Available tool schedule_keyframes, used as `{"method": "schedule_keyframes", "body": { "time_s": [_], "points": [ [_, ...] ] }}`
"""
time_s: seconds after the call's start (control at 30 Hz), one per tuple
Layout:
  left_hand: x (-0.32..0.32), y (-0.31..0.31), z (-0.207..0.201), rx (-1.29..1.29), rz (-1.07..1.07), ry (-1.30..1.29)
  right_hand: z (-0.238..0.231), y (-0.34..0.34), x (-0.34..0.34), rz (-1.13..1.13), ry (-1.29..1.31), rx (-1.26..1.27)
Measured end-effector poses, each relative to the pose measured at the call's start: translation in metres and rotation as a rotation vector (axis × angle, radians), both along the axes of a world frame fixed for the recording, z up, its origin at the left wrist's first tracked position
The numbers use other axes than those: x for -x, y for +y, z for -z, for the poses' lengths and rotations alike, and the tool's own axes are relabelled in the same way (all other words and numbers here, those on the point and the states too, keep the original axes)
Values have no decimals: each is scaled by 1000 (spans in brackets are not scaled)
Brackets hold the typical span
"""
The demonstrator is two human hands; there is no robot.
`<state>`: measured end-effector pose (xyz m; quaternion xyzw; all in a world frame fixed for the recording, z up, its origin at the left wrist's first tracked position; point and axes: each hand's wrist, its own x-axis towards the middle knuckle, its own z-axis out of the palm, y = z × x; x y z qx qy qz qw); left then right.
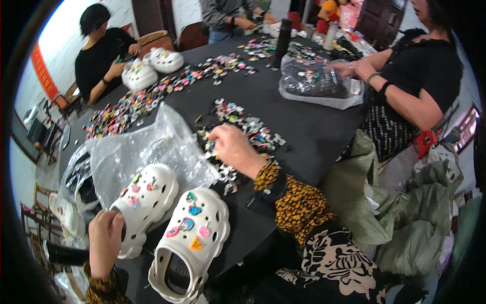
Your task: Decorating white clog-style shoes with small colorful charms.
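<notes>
A: What lies nearest?

B: A white clog (219, 213), its open heel toward the lower edge and its upper set with several coloured charms (187, 224), an orange triangle among them.

A: And the left hand (105, 238)?

B: At the heel opening of a 2nd white clog (159, 200), just left of the 1st. The fingers are bent and close to the thumb; whether they grip the rim, I cannot tell.

A: The right hand (238, 149)?

B: Farther out, at a pile of loose charms (258, 134), back upward, fingers curled in with little gap. The tips are hidden, so I cannot tell if they hold a charm. A clear plastic bag (136, 152) spreads left of it, beyond the 2 clogs.

A: Past that?

B: On the dark table (304, 147), a long band of charms (187, 76) curves away. At right, a co-worker (425, 86) has both hands at a filled bag (324, 99). At left, another person (98, 61) sits by 2 more clogs (139, 76).

A: And farthest?

B: A black bottle (283, 43) stands upright, and behind it is someone in a checked top (225, 10).
</notes>
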<state>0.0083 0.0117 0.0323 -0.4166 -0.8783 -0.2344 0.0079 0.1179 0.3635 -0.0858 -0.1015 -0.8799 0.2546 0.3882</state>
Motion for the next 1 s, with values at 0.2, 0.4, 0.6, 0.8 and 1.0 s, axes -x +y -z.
{"method": "schedule_keyframes", "body": {
  "time_s": [0.2,0.4,0.6,0.8,1.0],
  "points": [
    [29,0,18,78,-26,-424,-5,1,1,6,-2,-1],
    [34,17,35,-548,-313,-1389,-1,-10,10,-89,28,-11],
    [18,36,39,-662,-204,-1303,-8,-14,-1,-62,-101,-30],
    [-1,55,21,-591,-93,-1111,-6,-7,2,-31,-67,-24],
    [-2,62,21,-570,-58,-972,-13,-10,2,-48,59,191]
  ]
}}
